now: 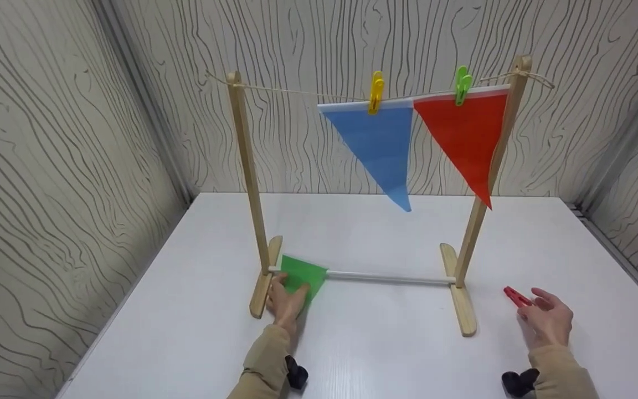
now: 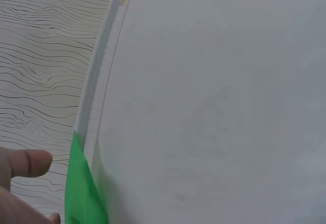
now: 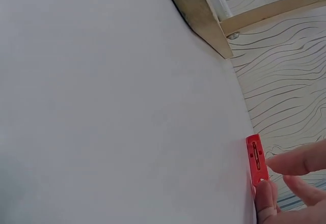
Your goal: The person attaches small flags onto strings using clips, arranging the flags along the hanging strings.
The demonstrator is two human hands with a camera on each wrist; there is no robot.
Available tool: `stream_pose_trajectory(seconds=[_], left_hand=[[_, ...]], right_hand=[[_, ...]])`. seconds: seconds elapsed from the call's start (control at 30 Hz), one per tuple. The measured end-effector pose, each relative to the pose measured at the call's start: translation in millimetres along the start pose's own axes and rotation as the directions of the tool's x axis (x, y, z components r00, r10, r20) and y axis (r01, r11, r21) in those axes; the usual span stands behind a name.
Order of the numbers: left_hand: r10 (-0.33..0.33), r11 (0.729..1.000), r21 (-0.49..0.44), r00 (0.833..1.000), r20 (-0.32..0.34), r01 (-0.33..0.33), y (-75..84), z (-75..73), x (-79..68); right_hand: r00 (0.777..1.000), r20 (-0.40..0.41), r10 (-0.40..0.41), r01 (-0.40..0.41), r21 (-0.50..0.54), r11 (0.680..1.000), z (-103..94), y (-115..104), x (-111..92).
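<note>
Desk [image 1: 374,343], its back edge lying behind the wooden stand [image 1: 250,183], with room for movement in front of the rod [image 1: 391,277] and outside the left foot [image 1: 260,296]. Green pennant [image 1: 303,269], beside that foot: probably light, limp and slippery, best taken by a corner. Left hand [image 1: 286,302], at the pennant (the view does not tell whether its grip is closed). Right hand [image 1: 549,320]: thumb and finger pinch the red clip [image 1: 516,297], likely stiff plastic, best held at one end.
</note>
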State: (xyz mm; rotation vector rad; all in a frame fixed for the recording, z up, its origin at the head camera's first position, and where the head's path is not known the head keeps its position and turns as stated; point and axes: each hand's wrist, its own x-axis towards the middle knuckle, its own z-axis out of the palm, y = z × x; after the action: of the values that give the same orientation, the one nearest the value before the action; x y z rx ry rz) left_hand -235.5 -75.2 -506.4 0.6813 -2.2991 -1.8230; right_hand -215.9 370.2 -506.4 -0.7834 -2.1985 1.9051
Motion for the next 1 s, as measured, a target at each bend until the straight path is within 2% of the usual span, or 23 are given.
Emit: stream_pose_trajectory(seconds=[0.17,0.4,0.57,0.73,0.83,1.0], left_hand=[[0.012,1.000,0.008,1.000,-0.005,-0.012,-1.6,-0.9,1.7],[0.012,1.000,0.015,1.000,-0.009,-0.012,-3.4,0.2,2.5],[0.081,0.992,0.101,0.997,0.016,-0.082,-3.5,-0.6,4.6],[0.154,0.955,0.241,0.983,0.099,-0.174,-2.3,-4.4,9.0],[0.169,0.930,0.306,0.976,0.139,-0.205,-0.5,-6.8,11.4],[0.188,0.879,0.411,0.968,0.167,-0.241,2.4,-8.3,14.3]], right_hand=[[1.000,0.008,-0.018,0.019,-0.105,0.994,-3.3,3.1,2.3],[0.999,0.007,-0.042,0.042,-0.262,0.964,-7.5,6.8,6.2],[0.999,0.014,-0.052,0.053,-0.314,0.948,-11.5,6.7,8.9],[0.996,-0.001,-0.084,0.078,-0.359,0.930,-12.8,6.3,11.9],[0.995,-0.014,-0.095,0.083,-0.379,0.922,-11.5,7.3,12.5],[0.997,-0.008,-0.071,0.063,-0.376,0.925,-6.7,6.6,11.5]])
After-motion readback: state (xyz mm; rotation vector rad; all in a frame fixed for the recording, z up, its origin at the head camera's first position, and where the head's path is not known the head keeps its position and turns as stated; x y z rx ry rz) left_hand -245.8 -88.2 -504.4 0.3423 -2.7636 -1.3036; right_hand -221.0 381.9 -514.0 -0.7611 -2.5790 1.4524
